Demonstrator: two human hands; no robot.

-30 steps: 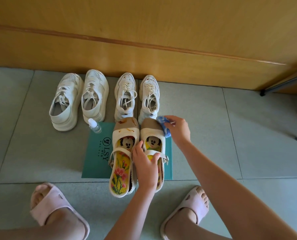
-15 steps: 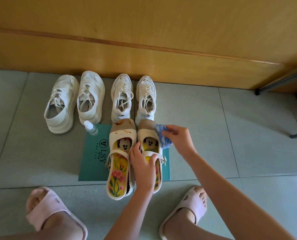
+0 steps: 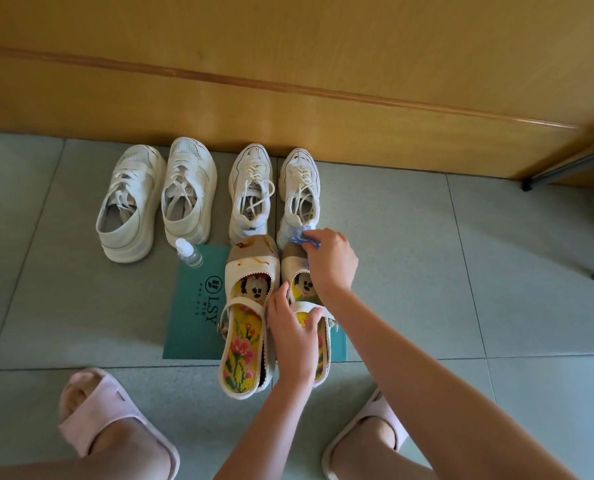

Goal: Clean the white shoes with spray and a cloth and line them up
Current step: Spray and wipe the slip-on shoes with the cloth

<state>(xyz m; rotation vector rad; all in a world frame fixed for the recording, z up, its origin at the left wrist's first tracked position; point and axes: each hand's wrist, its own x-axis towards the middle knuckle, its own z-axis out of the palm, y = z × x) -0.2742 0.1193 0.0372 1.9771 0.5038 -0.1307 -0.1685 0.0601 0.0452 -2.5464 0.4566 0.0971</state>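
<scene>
Left hand (image 3: 293, 336) grips strap of right strap shoe (image 3: 290, 263), thumb hooked over strap. Right hand (image 3: 331, 263) pinches blue cloth (image 3: 302, 237) at that shoe's toe. Left strap shoe (image 3: 248, 327) just beside it, toe stained; both on teal box lid (image 3: 191, 306). Spray bottle (image 3: 189, 253) lies at lid's far-left corner. Four white sneakers (image 3: 250, 195) in row along wooden panel (image 3: 288, 81), far side.

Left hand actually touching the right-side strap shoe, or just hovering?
Touching. The head view shows the left hand with thumb and fingers curled round the strap of the right-side strap shoe, with no gap.
</scene>
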